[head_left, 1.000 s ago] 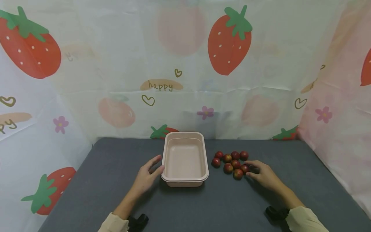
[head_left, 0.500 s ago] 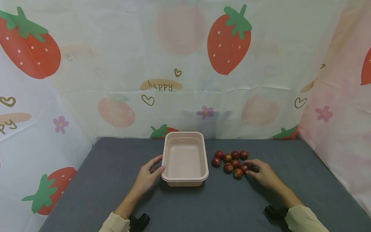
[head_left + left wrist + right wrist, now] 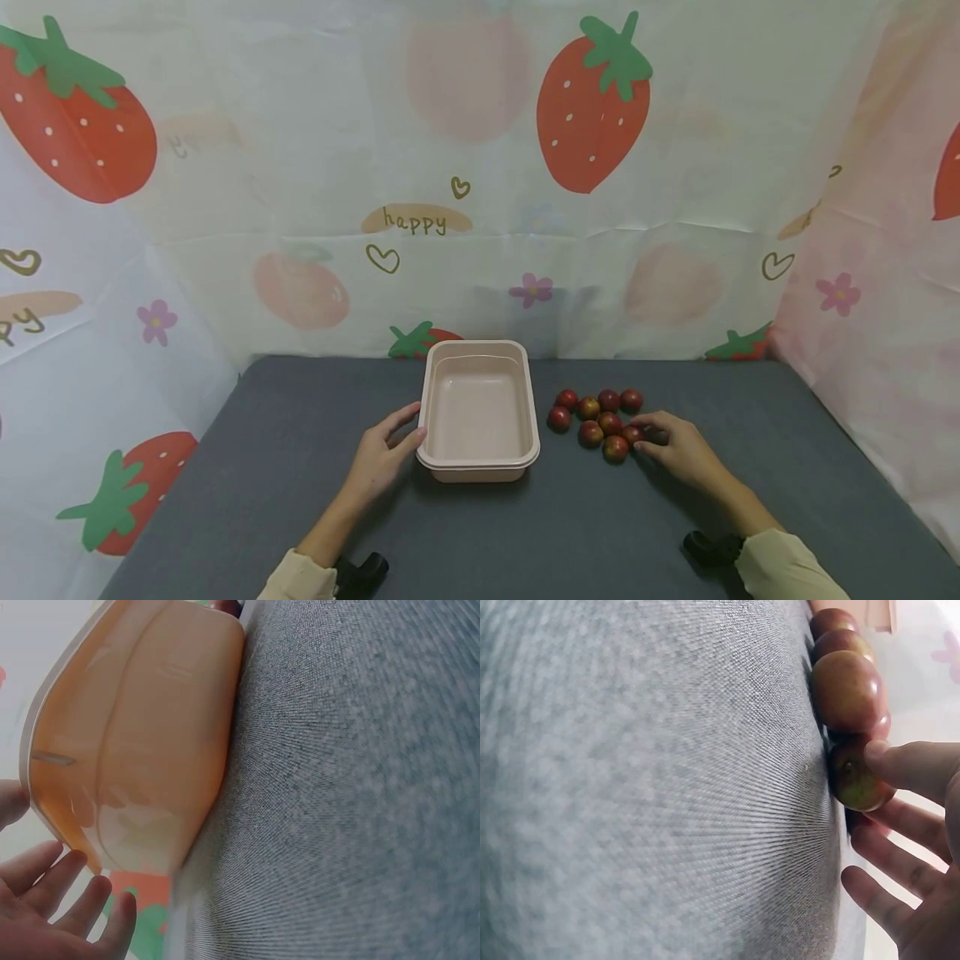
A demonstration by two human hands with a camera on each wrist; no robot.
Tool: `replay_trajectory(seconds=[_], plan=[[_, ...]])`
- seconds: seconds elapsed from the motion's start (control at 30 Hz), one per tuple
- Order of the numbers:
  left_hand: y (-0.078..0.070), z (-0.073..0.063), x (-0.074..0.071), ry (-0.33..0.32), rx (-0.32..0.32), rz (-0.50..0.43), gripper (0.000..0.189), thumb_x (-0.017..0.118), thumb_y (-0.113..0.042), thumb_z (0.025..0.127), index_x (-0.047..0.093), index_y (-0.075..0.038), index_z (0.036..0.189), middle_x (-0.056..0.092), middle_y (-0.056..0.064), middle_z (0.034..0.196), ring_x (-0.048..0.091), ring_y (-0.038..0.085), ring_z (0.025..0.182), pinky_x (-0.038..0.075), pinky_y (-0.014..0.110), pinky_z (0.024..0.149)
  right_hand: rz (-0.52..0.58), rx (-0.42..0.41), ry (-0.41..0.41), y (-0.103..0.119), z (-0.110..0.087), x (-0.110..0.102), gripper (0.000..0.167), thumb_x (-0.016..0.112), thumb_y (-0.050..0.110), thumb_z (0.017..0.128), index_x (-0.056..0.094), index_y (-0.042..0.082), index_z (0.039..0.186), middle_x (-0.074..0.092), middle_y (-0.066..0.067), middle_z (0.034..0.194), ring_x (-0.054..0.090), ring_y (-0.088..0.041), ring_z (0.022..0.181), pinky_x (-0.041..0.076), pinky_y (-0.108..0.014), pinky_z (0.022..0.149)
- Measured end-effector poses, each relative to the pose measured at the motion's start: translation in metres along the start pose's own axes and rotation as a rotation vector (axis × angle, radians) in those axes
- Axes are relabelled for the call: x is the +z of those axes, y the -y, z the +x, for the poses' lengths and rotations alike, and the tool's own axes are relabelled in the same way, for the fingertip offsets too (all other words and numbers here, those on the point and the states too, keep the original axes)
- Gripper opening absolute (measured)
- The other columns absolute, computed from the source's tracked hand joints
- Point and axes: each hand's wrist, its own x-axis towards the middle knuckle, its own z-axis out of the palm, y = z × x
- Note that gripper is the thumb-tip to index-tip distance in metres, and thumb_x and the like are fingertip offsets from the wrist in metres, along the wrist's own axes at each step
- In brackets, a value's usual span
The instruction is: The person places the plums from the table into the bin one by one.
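Observation:
A beige rectangular container (image 3: pixel 478 477) stands upright on the dark grey table; its inside looks bare. At its left side is my left hand (image 3: pixel 375 458), thumb and fingertips right at the rim, the fingers loosely extended in the left wrist view. To the container's right lies a loose cluster of small, round, red-brown plums (image 3: pixel 590 434). My right hand (image 3: pixel 686 454) is at the cluster's right edge. Its thumb and index finger pinch one plum (image 3: pixel 853 776) with a greenish patch, while the other fingers spread apart below it in the right wrist view.
The grey table (image 3: pixel 480 550) runs back to a pale curtain (image 3: pixel 315 167) printed with strawberries, hearts and flowers. More printed fabric hangs on both sides. Each wrist wears a black camera mount, the left (image 3: pixel 362 575) and the right (image 3: pixel 711 550), beside light sleeves.
Both hands keep almost the same places. The container and the plums have not visibly moved.

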Motion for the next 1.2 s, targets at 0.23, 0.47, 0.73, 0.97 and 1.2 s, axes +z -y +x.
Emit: replay_trajectory(seconds=[0.23, 0.47, 0.73, 0.97, 1.2], plan=[[-0.003, -0.002, 0.0, 0.001, 0.021, -0.013, 0.047, 0.063, -0.018, 0.095, 0.053, 0.001, 0.137, 0.054, 0.021, 0.14, 0.047, 0.036, 0.134, 0.042, 0.055, 0.103, -0.001, 0.008, -0.015, -0.001, -0.001, 0.0, 0.028, 0.072, 0.009, 0.085, 0.068, 0.004, 0.113, 0.068, -0.014, 0.104, 0.068, -0.029, 0.09, 0.051, -0.024, 0.064], [-0.006, -0.004, -0.001, 0.008, 0.016, -0.027, 0.048, 0.062, -0.019, 0.095, 0.051, 0.001, 0.138, 0.053, 0.021, 0.141, 0.047, 0.036, 0.135, 0.041, 0.055, 0.104, -0.036, 0.016, -0.04, -0.001, -0.001, -0.003, 0.027, 0.074, 0.011, 0.084, 0.069, 0.005, 0.111, 0.069, -0.013, 0.102, 0.068, -0.024, 0.085, 0.051, -0.027, 0.066], [-0.005, -0.004, -0.001, 0.01, 0.009, -0.038, 0.047, 0.063, -0.018, 0.095, 0.052, 0.0, 0.137, 0.054, 0.021, 0.141, 0.047, 0.035, 0.135, 0.042, 0.053, 0.104, -0.036, -0.002, -0.061, 0.006, 0.0, -0.013, 0.028, 0.073, 0.013, 0.086, 0.068, 0.003, 0.112, 0.069, -0.013, 0.104, 0.065, -0.028, 0.091, 0.054, -0.03, 0.072], [-0.005, -0.003, -0.001, 0.008, 0.002, -0.042, 0.047, 0.063, -0.018, 0.095, 0.053, 0.0, 0.137, 0.054, 0.021, 0.141, 0.047, 0.035, 0.135, 0.043, 0.053, 0.103, -0.017, -0.003, -0.055, 0.017, 0.006, -0.022, 0.031, 0.071, 0.016, 0.088, 0.067, 0.002, 0.115, 0.069, -0.014, 0.105, 0.065, -0.023, 0.089, 0.054, -0.031, 0.075], [-0.004, -0.003, -0.001, 0.008, -0.003, -0.047, 0.047, 0.063, -0.018, 0.095, 0.053, -0.001, 0.137, 0.055, 0.02, 0.14, 0.048, 0.034, 0.134, 0.042, 0.052, 0.104, 0.001, -0.003, -0.042, 0.03, 0.017, -0.028, 0.032, 0.071, 0.016, 0.089, 0.066, 0.0, 0.116, 0.069, -0.016, 0.107, 0.065, -0.026, 0.092, 0.055, -0.034, 0.077]])
